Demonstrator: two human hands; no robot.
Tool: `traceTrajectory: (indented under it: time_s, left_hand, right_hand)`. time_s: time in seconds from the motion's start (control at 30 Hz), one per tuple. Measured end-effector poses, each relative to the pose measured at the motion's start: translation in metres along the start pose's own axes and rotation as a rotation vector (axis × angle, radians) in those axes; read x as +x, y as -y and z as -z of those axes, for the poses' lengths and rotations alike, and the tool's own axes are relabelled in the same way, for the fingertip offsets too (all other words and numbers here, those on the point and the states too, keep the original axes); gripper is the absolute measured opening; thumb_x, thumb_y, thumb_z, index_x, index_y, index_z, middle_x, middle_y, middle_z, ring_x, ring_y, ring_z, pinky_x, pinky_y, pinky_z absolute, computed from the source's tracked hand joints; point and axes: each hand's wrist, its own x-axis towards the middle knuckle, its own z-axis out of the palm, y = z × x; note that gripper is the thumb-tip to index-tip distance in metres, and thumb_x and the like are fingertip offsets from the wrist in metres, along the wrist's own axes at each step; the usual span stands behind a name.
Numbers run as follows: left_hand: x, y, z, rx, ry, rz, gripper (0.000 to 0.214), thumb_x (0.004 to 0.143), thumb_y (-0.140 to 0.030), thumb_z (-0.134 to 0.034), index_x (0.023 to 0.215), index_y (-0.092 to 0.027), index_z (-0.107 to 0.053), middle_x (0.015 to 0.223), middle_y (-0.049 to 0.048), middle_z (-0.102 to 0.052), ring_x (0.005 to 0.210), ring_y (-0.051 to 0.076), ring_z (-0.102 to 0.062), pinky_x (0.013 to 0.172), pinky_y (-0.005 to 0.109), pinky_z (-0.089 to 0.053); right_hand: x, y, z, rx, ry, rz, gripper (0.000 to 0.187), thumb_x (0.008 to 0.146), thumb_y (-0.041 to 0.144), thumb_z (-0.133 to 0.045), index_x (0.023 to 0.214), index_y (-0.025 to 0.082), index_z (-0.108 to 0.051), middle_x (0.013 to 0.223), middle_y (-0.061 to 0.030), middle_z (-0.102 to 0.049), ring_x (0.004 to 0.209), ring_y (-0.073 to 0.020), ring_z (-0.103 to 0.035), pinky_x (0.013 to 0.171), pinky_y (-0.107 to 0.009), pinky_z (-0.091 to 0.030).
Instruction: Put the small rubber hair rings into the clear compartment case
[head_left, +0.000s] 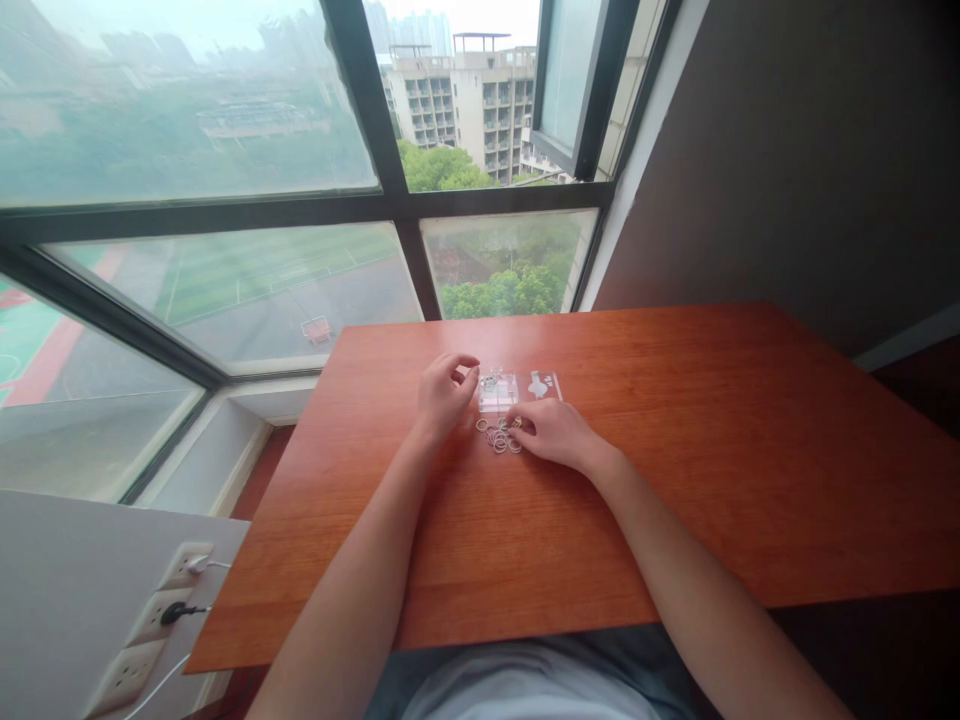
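A small pile of several metal rings (498, 435) lies on the wooden table (675, 470). Just behind it sits a small clear plastic box (498, 391), with a clear plastic piece (541, 384) carrying a white shape to its right. My left hand (444, 393) rests beside the box's left edge, its thumb and forefinger curled into a pinch next to the box. My right hand (553, 433) lies on the table with its fingertips pinched at the right side of the ring pile. What either pinch holds is too small to make out.
A large window (300, 200) stands behind the table, a dark wall (787, 150) to the right. At lower left a white power strip (161, 615) has plugs and a white cable in it.
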Motion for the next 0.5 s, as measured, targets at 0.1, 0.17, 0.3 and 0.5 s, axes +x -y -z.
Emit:
traceTrajectory:
  time_s: [0.1,0.17,0.3,0.5]
  left_hand:
    - [0.0004,0.0007,-0.0003,0.001,0.002,0.001,0.012,0.081,-0.024,-0.060,0.087,-0.017,-0.068,0.089,0.0038,-0.068,0.061,0.010,-0.058,0.058,0.023,-0.046]
    - [0.0005,0.0011,-0.0004,0.002,0.003,0.001,0.012,0.081,-0.025,-0.060,0.087,-0.018,-0.068,0.089,0.0038,-0.068,0.061,0.010,-0.058,0.058,0.023,-0.046]
    - [0.0004,0.0015,-0.0005,0.000,0.007,0.001,0.013,0.081,-0.025,-0.060,0.088,-0.018,-0.068,0.088,0.0038,-0.068,0.061,0.010,-0.058,0.059,0.023,-0.047]
    - [-0.0004,0.0002,-0.0001,-0.009,0.007,0.007,0.012,0.081,-0.024,-0.059,0.088,-0.018,-0.067,0.088,0.0035,-0.068,0.061,0.011,-0.058,0.059,0.023,-0.047]
  right_hand:
    - [-0.0003,0.0006,0.0004,-0.002,0.002,-0.007,0.020,0.084,0.031,-0.058,0.102,0.029,-0.068,0.081,0.0015,-0.070,0.072,-0.0139,-0.060,0.060,-0.023,-0.033]
    - [-0.0005,0.0010,0.0006,-0.002,0.001,-0.004,0.020,0.084,0.030,-0.058,0.101,0.029,-0.068,0.082,0.0014,-0.070,0.073,-0.0141,-0.060,0.060,-0.023,-0.034]
    - [-0.0006,0.0016,0.0007,0.013,-0.015,0.008,0.017,0.083,0.028,-0.059,0.096,0.027,-0.070,0.080,0.0006,-0.069,0.073,-0.0145,-0.060,0.061,-0.023,-0.034]
    - [0.0012,0.0001,-0.0001,0.184,-0.048,0.010,0.011,0.079,0.022,-0.061,0.085,0.022,-0.070,0.070,0.0021,-0.065,0.064,-0.0107,-0.055,0.060,-0.021,-0.035]
